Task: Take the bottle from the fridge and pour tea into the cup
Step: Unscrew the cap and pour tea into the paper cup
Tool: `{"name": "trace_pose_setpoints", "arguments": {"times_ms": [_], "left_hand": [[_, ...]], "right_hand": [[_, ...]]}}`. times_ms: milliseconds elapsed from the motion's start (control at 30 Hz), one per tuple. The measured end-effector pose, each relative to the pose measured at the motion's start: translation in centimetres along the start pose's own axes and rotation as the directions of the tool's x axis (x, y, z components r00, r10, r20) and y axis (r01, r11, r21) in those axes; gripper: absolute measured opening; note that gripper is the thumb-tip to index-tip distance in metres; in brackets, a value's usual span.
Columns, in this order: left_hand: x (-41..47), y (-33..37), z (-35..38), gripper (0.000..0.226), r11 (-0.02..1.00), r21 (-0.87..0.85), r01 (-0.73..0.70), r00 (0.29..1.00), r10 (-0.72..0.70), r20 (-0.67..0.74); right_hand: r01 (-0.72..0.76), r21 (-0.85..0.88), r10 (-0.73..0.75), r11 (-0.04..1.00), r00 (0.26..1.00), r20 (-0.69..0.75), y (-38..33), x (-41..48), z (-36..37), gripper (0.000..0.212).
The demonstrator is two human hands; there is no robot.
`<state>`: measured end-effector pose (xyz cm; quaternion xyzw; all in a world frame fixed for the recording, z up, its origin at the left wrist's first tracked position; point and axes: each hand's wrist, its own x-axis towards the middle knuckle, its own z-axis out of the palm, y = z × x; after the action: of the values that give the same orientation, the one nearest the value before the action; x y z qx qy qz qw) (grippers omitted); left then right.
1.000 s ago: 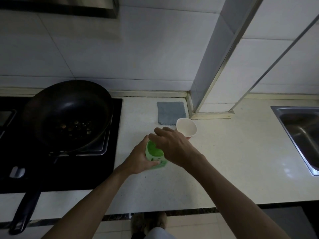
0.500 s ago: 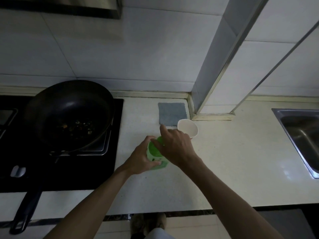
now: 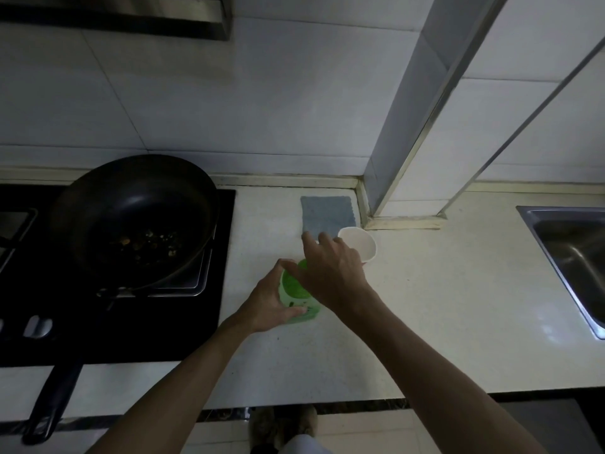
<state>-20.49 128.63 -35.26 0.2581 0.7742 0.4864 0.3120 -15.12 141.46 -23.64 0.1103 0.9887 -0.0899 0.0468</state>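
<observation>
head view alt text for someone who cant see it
A person's left hand grips a green bottle upright on a pale countertop while the right hand covers its top, next to a white cup. Dark pan on the stove at left, grey cloth behind the cup, sink at right.

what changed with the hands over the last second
The right hand turned over the bottle top, its fingers uncurling to point toward the cloth. The left hand kept gripping the bottle; cup and pan stayed put.
</observation>
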Motion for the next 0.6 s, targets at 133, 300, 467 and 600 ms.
{"name": "trace_pose_setpoints", "arguments": {"times_ms": [133,300,467,600], "left_hand": [[0.1,0.0,0.0,0.076,0.999,0.037,-0.007,1.0,0.007,0.0],[0.0,0.1,0.1,0.081,0.999,0.047,-0.012,1.0,0.013,-0.009],[0.0,-0.1,0.1,0.076,0.999,0.019,-0.047,0.999,0.047,-0.008],[-0.1,-0.2,0.0,0.076,0.996,0.003,-0.088,0.996,0.088,-0.007]], "right_hand": [[0.078,-0.013,-0.078,0.997,0.997,-0.007,0.3,0.0,0.4,0.037],[0.328,-0.042,-0.327,0.944,0.945,0.031,0.9,-0.3,0.0,0.048],[0.464,-0.023,-0.464,0.886,0.885,-0.024,2.1,-0.9,0.2,0.057],[0.481,0.045,-0.467,0.875,0.866,-0.176,3.4,-1.5,1.0,0.056]]}}
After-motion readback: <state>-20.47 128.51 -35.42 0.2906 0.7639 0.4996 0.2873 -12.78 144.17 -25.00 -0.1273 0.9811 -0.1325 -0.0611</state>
